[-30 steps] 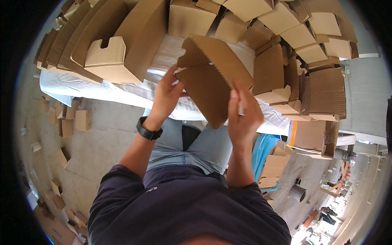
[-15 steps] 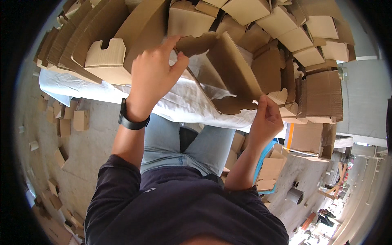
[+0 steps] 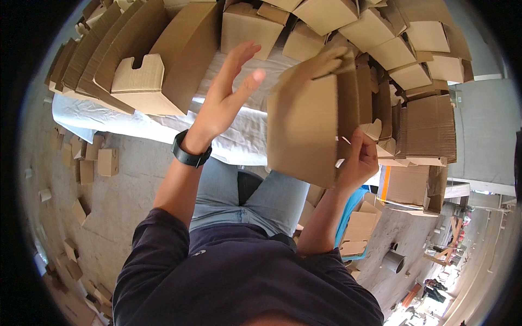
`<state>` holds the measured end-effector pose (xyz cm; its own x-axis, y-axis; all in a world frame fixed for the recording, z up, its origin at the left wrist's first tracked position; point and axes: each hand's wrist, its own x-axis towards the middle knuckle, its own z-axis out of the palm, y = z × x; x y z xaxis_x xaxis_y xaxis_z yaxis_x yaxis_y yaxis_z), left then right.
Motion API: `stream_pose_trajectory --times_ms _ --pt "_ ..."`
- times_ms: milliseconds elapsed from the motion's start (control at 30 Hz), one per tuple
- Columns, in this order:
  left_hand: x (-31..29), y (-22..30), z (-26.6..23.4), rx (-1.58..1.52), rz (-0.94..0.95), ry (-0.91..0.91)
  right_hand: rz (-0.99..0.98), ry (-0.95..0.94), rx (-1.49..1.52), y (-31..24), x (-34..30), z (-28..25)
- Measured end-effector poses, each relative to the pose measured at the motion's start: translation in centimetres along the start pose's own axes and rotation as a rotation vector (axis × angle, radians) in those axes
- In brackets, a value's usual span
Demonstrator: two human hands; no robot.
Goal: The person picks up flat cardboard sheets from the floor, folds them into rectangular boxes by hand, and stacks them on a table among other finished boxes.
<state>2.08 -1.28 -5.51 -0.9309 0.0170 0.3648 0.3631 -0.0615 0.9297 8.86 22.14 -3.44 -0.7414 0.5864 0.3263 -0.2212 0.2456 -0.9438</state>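
An open brown cardboard box [image 3: 302, 125] is tilted in front of me, a broad plain side facing me and its upper flaps blurred by motion. Its lower edge reaches past the front of the white-covered table [image 3: 244, 130]. My right hand [image 3: 359, 160] is at the box's right edge, thumb and fingers pinched together on it; the exact contact is partly hidden. A small white sliver shows at the fingertips. To the left of the box, my left hand [image 3: 228, 98] is raised over the cloth, fingers spread, touching nothing. A black band circles that wrist.
Upright cardboard boxes [image 3: 187, 49] stand in a row at the left of the table. More boxes [image 3: 375, 32] are piled at the back and right. Loose boxes [image 3: 107, 162] lie on the floor at left. A blue-edged container [image 3: 353, 239] with cardboard is by my right arm.
The box has turned so its plain side faces me instead of its open inside. My left hand has let go of it and shifted slightly right. My right hand has hardly moved.
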Motion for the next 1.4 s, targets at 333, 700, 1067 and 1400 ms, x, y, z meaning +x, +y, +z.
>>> stream_pose_trajectory --times_ms 333,700,1067,1400 --pt "-7.5 1.3 4.9 0.485 0.337 -0.498 0.021 -0.024 0.031 1.1 0.2 0.5" --pt "-6.0 0.8 2.6 0.036 -0.094 0.001 -0.174 -0.258 -0.016 1.1 0.4 1.6" --pt "-4.9 0.6 -0.1 -0.658 -0.366 0.195 0.076 -0.303 0.014 5.6 0.6 -0.6" --pt "-7.0 4.0 3.9 0.465 0.566 -0.450 0.228 -0.554 0.671 1.7 -2.0 0.0"
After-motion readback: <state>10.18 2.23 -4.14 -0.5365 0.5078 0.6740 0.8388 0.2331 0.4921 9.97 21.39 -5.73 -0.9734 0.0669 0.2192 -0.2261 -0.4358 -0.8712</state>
